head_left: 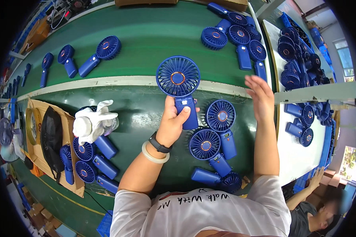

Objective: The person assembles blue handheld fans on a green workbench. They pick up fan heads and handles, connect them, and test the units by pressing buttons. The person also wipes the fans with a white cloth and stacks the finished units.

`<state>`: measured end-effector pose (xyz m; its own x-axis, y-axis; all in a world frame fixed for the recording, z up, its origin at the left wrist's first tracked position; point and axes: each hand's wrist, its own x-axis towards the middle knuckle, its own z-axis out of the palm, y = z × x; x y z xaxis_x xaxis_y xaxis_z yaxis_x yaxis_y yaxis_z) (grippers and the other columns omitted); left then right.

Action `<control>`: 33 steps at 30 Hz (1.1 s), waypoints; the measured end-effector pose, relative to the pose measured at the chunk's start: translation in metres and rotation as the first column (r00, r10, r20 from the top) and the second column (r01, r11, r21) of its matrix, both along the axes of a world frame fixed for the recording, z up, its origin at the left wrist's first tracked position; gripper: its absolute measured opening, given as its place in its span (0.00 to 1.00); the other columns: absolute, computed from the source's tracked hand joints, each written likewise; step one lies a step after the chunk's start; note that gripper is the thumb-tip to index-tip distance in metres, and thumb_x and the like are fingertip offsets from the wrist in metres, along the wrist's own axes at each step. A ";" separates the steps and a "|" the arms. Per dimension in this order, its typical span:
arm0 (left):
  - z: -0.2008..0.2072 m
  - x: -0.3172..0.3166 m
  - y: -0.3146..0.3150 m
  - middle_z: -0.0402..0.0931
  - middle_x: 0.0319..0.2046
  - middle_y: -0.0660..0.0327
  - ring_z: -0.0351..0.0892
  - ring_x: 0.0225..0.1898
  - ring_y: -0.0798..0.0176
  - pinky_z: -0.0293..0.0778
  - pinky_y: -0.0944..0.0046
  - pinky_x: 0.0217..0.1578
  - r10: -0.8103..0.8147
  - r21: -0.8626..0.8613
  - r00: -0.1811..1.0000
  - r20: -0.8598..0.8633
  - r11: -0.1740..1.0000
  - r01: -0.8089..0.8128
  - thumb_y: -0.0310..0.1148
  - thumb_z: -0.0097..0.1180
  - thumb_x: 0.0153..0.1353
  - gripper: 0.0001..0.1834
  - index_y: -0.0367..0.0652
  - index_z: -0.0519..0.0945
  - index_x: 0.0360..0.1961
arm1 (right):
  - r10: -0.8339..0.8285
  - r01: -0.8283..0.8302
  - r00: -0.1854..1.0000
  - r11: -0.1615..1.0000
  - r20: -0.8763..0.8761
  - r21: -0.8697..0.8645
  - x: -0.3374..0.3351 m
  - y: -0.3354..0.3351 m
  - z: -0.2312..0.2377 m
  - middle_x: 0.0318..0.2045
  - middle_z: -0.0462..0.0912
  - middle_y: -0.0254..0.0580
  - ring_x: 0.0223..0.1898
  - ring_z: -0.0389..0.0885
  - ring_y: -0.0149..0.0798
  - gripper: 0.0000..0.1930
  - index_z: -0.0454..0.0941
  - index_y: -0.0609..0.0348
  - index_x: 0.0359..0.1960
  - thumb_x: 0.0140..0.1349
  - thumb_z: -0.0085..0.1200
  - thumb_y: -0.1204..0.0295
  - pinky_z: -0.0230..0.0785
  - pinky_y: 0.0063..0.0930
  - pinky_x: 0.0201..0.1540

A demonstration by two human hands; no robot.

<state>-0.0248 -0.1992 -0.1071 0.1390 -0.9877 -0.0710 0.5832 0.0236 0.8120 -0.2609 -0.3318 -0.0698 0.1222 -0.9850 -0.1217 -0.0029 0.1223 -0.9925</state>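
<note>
My left hand (172, 121) is wrapped round the handle of a blue handheld fan (178, 78), its thumb lying on the front. The fan stands head up over the green work surface, its round grille and copper-coloured hub ring turned to view. Raised off to the right, my right hand (261, 94) has its fingers stretched out and holds nothing. Between my arms lie several more handheld fans, among them one with its grille up (220, 115) and another just below it (205, 145).
Several fans (108, 48) rest on the green conveyor belt (158, 35) beyond a pale rail. A white glove bundle (93, 122) and cardboard (67, 118) are at left. On the right stands a white table (300, 158) with piled fans; a co-worker's hand (316, 178) is beside it.
</note>
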 end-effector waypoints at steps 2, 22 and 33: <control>-0.001 0.006 -0.002 0.70 0.47 0.54 0.76 0.44 0.60 0.73 0.60 0.46 -0.030 0.039 0.999 -0.027 0.999 0.031 0.28 0.50 0.62 0.26 0.44 0.56 0.59 | 0.065 -0.075 0.990 0.994 -0.123 -0.079 0.021 -0.041 -0.009 0.48 0.78 0.41 0.50 0.74 0.32 0.15 0.72 0.60 0.49 0.61 0.50 0.73 0.65 0.25 0.49; 0.000 0.005 -0.006 0.70 0.49 0.51 0.76 0.45 0.58 0.73 0.58 0.48 0.012 0.025 1.000 0.007 1.000 -0.012 0.30 0.51 0.61 0.29 0.42 0.55 0.61 | 0.030 -0.670 0.496 0.649 -0.868 -0.361 0.127 -0.128 -0.024 0.65 0.56 0.50 0.66 0.50 0.53 0.40 0.64 0.42 0.61 0.46 0.60 0.45 0.49 0.57 0.61; -0.001 0.007 -0.002 0.70 0.50 0.53 0.74 0.47 0.60 0.72 0.59 0.49 -0.020 0.040 0.999 -0.032 0.999 0.021 0.27 0.51 0.61 0.27 0.42 0.57 0.60 | -0.173 -0.625 0.192 0.737 -0.966 -0.256 0.091 -0.096 -0.028 0.51 0.70 0.45 0.54 0.66 0.48 0.34 0.62 0.38 0.62 0.52 0.59 0.55 0.59 0.49 0.52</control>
<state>-0.0177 -0.2012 -0.1082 0.1159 -0.9866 -0.1150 0.6085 -0.0210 0.7933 -0.1701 -0.4281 -0.0979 0.5474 -0.8266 0.1304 -0.8276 -0.5578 -0.0621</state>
